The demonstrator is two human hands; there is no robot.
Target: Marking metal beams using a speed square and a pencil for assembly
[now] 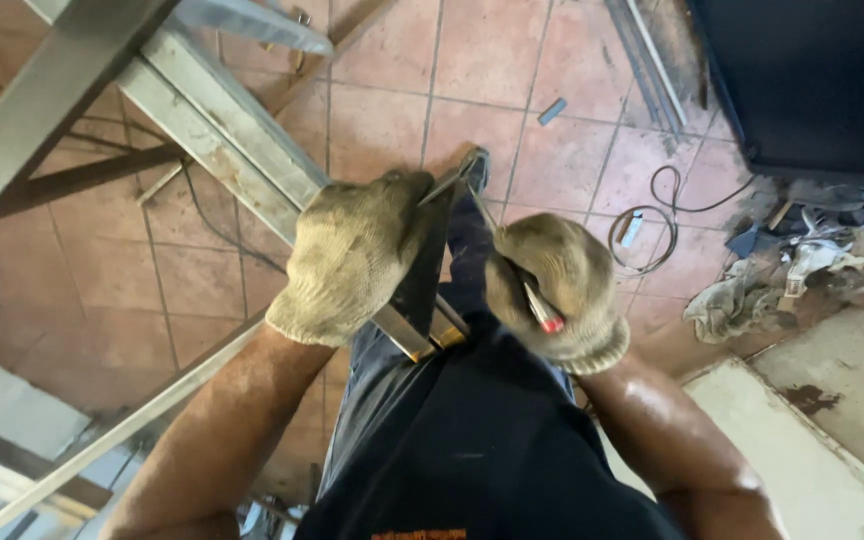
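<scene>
Tiled floor was reddish-brown, with a steel frame of square-section members crossing top-left and a dark cabinet-like block top-right. Long square steel tube ran diagonally from upper-left down to the person's lap, near end resting against dark trousers. Left hand, in a dirty knit glove, was clenched over the tube's near end, fingers wrapped around it, thumb side up. Right hand, same kind of glove, was closed around a thin metal rod tool with a red tip; the red end poked out at the heel of the fist, the shaft ran up and left toward the left hand's fingertips. A flat metal piece sat pinched at the top of the left hand, touching the rod's far end; exact contact point too small to tell. Pile of rags and scrap lay right, a coiled cable just beside it, a small metal offcut further up the floor.
</scene>
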